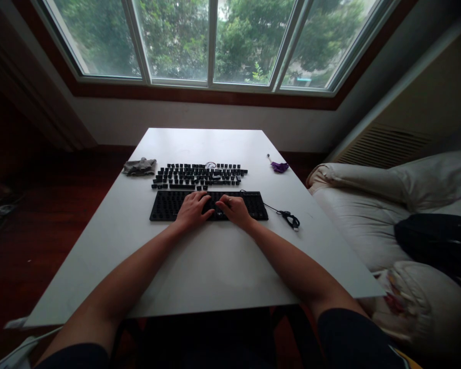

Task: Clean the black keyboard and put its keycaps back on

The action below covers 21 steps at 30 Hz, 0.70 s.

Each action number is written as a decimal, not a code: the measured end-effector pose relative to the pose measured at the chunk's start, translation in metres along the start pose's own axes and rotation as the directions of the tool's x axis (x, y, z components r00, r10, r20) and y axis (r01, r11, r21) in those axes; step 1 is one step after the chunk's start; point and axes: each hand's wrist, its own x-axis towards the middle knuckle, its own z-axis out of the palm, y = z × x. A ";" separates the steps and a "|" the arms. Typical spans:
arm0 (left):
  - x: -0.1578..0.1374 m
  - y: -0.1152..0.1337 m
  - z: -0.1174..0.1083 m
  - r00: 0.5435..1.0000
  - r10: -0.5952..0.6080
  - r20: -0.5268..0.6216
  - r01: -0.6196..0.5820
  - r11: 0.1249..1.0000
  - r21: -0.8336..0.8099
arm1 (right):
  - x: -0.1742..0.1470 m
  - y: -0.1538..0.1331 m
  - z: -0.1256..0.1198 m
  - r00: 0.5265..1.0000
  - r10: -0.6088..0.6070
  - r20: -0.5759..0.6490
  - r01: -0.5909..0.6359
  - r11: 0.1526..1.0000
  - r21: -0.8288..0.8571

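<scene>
A black keyboard (164, 206) lies flat on the white table (211, 271), near its middle. My left hand (193, 209) rests over the keyboard's centre with its fingers apart, touching it and holding nothing that I can see. Beside it, my right hand (235, 209) is closed over the right half of the keyboard. Its fingers are curled and the thumb points left; whatever they may pinch is hidden. Loose black keycaps (182, 180) stand in rows just behind the keyboard. Both hands cover part of the keyboard's middle.
A coiled USB cable (291, 220) lies right of the keyboard. A grey cloth (140, 166) sits at the table's left edge, a purple cloth (279, 167) near the right edge. Behind the keycaps is a small round thing (210, 165). A pale sofa (357, 215) stands to the right.
</scene>
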 end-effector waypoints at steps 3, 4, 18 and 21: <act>0.000 0.000 0.000 1.000 0.009 -0.004 -0.009 1.000 0.003 | 0.000 0.000 0.001 0.988 -0.145 0.061 0.147 0.989 -0.031; 0.000 0.000 0.000 1.000 0.013 -0.007 -0.013 1.000 0.001 | 0.000 0.000 0.001 0.980 -0.186 0.068 0.189 0.981 -0.044; 0.000 -0.003 0.003 1.000 0.014 -0.024 -0.015 0.999 -0.031 | 0.002 0.003 -0.006 0.955 -0.258 0.148 0.273 0.958 -0.092; 0.000 -0.002 0.003 1.000 0.016 -0.022 -0.017 0.999 -0.047 | 0.006 0.004 -0.012 0.963 -0.190 0.191 0.210 0.973 -0.091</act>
